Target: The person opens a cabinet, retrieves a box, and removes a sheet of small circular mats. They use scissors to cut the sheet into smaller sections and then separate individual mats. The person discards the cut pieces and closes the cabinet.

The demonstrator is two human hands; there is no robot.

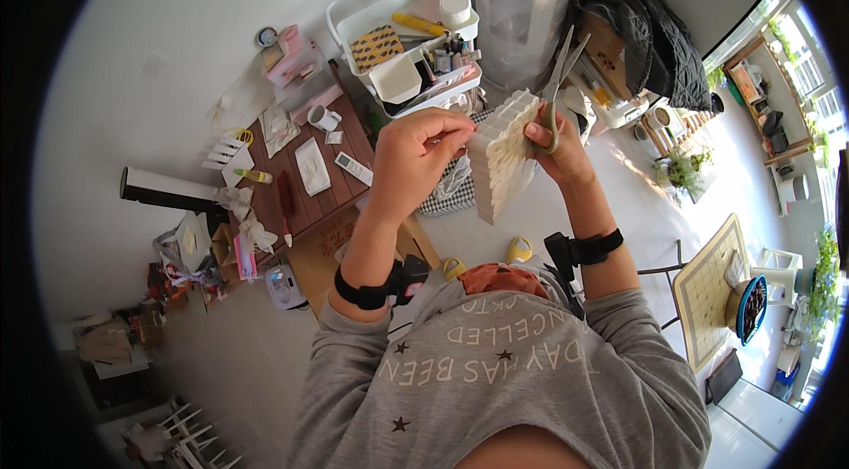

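Note:
Up in front of my chest is a cream-white block (503, 154) with scalloped sides and a ruffled face; its exact kind cannot be told. My left hand (424, 151) pinches at its left upper edge, and the fingertips partly hide the contact. At the opposite edge, my right hand (560, 144) holds a pair of scissors (552, 107) with beige handles, a finger loop around the thumb. Their blades point up and away from me, slightly apart. The same right hand also supports the block. Below it stands a black-and-white checked fabric basket (448, 204), largely hidden.
Left of me, a brown slatted table (278, 204) bears a white mug (324, 117), a remote control (353, 168) and a tissue pack (312, 166). Beyond my hands are a white handled caddy (431, 98) and a plastic-wrapped column (524, 11). A folding table (710, 290) stands right.

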